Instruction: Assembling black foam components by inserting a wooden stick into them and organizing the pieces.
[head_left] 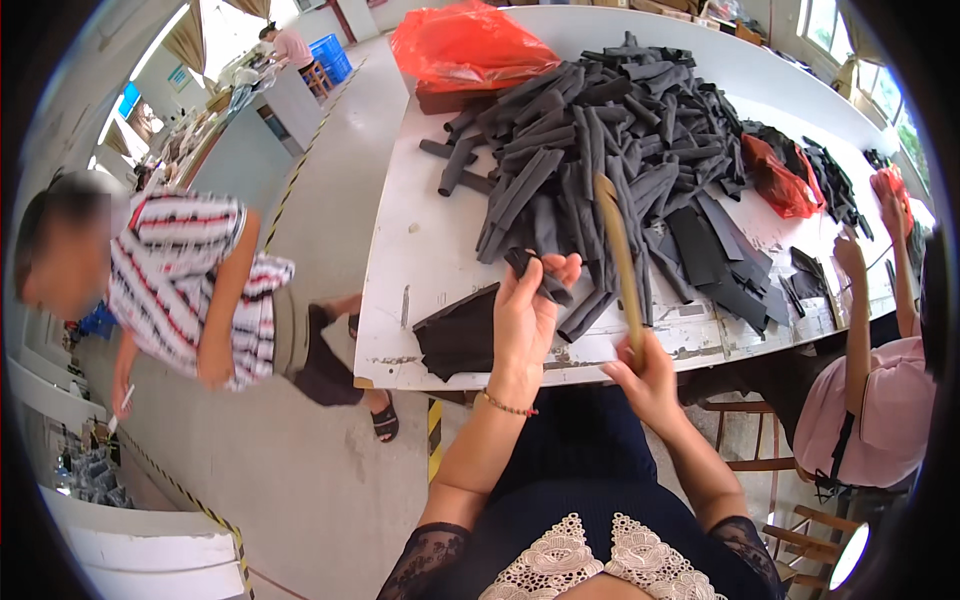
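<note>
My left hand (527, 318) is closed on a dark grey fabric piece (522, 262), pinched over the near edge of the table. In my right hand (650, 380) is a long, flat wooden stick (622, 262), slightly blurred, pointing away from me across the fabric. Beyond both hands lies a big heap of dark grey fabric tubes (650, 115). A flat dark fabric piece (458, 335) rests on the table just left of my left hand. More flat dark pieces (715, 255) are stacked to the right of the stick.
The white table (400, 270) carries a red plastic bag (470, 45) at the far left and another red bag (782, 180) at right. A co-worker in pink (875, 410) works at the right. A person in a striped shirt (190, 280) is on the left. Wooden stools (810, 540) stand lower right.
</note>
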